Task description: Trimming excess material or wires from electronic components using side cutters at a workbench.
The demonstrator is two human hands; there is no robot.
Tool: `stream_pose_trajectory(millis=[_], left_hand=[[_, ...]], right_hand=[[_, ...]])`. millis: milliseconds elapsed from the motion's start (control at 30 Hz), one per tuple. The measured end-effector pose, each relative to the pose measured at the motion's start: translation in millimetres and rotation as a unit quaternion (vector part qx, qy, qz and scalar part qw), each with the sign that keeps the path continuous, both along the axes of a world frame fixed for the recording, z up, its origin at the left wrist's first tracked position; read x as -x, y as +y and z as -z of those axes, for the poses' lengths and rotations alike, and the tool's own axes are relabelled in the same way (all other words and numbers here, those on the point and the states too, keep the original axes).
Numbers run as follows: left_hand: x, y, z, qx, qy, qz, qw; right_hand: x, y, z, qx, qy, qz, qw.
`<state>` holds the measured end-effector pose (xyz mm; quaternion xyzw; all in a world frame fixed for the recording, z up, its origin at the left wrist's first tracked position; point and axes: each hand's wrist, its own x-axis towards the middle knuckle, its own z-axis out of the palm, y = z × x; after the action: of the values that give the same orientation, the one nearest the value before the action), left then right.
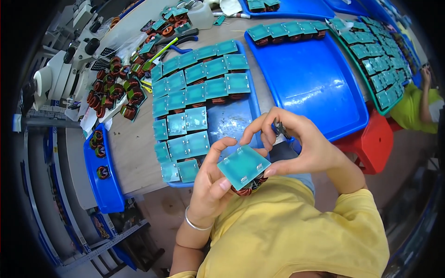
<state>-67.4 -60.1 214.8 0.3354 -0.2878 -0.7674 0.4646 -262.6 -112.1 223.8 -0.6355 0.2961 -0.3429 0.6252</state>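
The board (244,167) looked smooth, glossy, its coil (243,191) metal wire; the tray (315,88) was shiny plastic, the shirt (296,227) matt cloth, the bracelet (195,226) polished metal.

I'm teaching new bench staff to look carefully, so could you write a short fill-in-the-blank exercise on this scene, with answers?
1. The left hand holds a teal board whose copper-wound coil faces ____ (up or down).
2. A dark tool sits among the fingers of the ____ hand.
3. The narrow blue tray with a few coils lies on the person's ____ side.
4. The stool beside the large blue tray is ____ in colour.

Missing words: down; right; left; red.
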Motion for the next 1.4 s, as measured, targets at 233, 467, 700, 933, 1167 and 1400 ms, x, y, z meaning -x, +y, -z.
stream_pose_trajectory(millis=[233,467,700,933,1167,1400], left_hand=[[-5.1,6.0,10.7,0.043,0.018,0.039,0.998],[0.1,8.1,8.3,-0.017,0.121,0.054,0.991],[-2.6,8.5,14.1,0.001,0.142,0.098,0.985],[-0.3,8.0,21.6,0.139,-0.134,0.05,0.98],[7.5,8.8,1.3,0.021,0.005,0.029,0.999],[2.5,7.7,6.3,-0.008,0.107,0.069,0.992]], right_hand=[[-2.1,7.6,1.9,0.037,0.052,0.081,0.995],[-2.2,10.0,6.2,-0.022,-0.046,0.08,0.995],[0.9,14.8,1.5,-0.019,-0.054,0.053,0.997],[-4.7,22.3,0.0,0.139,0.023,0.139,0.98],[29.0,27.0,0.7,0.215,0.133,0.199,0.947],[32.7,29.5,-5.2,0.283,0.219,0.155,0.921]])
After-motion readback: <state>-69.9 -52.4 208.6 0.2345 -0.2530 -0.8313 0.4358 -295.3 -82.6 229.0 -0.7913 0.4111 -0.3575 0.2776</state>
